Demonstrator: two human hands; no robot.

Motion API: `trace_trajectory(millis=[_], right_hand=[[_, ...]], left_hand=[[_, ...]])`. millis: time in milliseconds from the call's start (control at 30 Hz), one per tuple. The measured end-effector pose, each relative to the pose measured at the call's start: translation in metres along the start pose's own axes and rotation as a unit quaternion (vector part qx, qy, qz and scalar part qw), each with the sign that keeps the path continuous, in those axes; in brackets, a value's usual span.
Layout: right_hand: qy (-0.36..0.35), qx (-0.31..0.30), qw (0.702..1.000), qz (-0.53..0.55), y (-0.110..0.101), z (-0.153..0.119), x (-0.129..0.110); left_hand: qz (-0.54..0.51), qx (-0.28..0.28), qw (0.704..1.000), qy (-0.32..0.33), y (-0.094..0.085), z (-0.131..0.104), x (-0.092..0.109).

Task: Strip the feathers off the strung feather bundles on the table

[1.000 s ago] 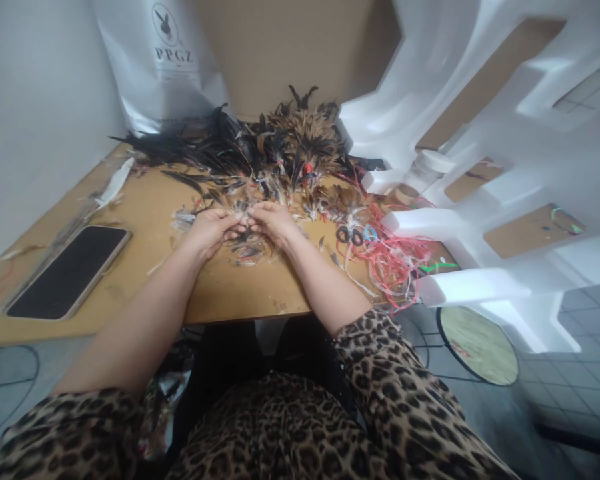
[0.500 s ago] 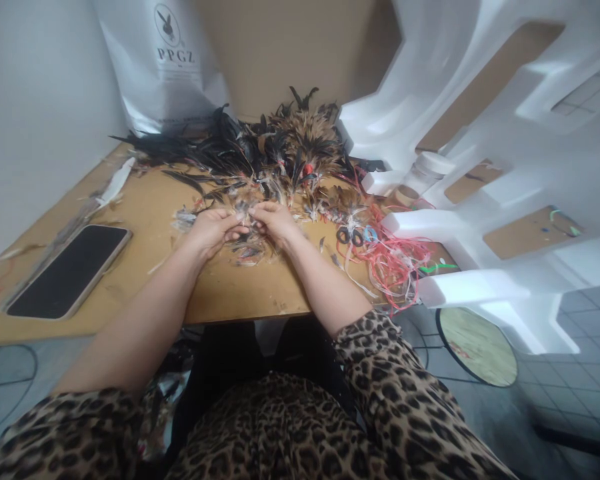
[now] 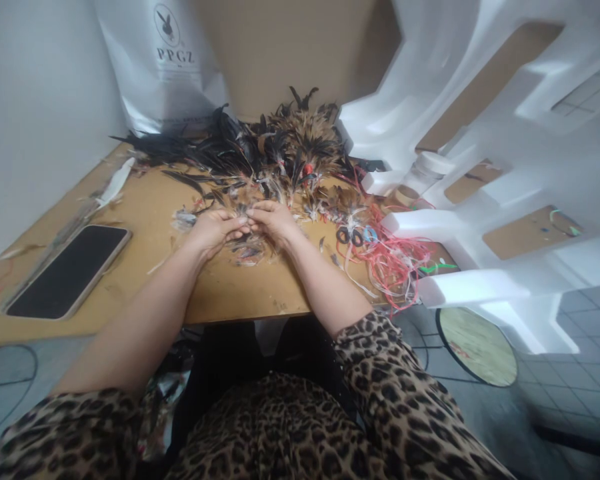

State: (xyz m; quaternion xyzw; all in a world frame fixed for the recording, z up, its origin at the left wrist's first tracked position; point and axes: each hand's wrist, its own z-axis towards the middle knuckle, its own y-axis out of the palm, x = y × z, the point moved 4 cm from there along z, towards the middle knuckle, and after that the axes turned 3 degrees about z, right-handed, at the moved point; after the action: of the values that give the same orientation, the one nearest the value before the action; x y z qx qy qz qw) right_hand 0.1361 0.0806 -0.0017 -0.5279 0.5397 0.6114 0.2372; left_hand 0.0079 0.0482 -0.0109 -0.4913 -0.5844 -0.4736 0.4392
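Note:
My left hand and my right hand meet over the middle of the wooden table, fingertips close together. Both are closed in a pinch on a small brown feather tuft, whose tips fan out beyond the fingers; its base is hidden by them. Under and in front of the hands lie loose feather scraps. Just beyond is a large heap of black and brown feathers, with a small red spot among them.
A phone lies on the left, near a white feather. To the right are scissors, tangled pink string and white foam packing. A white bag stands at the back. A round stool is below right.
My fingertips have come slightly closer together, the left shifting a little to the right. The things around them lie as before.

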Motion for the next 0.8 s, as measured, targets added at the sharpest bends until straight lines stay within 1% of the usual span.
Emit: trace_trajectory(millis=[200, 533, 800], right_hand=[[0.001, 0.007, 1.000, 0.008, -0.0021, 0.0010, -0.0009], [-0.020, 0.017, 1.000, -0.010, -0.0035, 0.0045, 0.0020], [-0.020, 0.021, 1.000, -0.012, -0.0015, 0.0011, 0.0035]], left_hand=[[0.005, 0.003, 1.000, 0.017, -0.0025, 0.0018, -0.0003], [0.027, 0.001, 0.999, 0.023, 0.0003, 0.0010, -0.0015], [0.039, 0.010, 0.999, 0.025, 0.0004, -0.0017, 0.0008]])
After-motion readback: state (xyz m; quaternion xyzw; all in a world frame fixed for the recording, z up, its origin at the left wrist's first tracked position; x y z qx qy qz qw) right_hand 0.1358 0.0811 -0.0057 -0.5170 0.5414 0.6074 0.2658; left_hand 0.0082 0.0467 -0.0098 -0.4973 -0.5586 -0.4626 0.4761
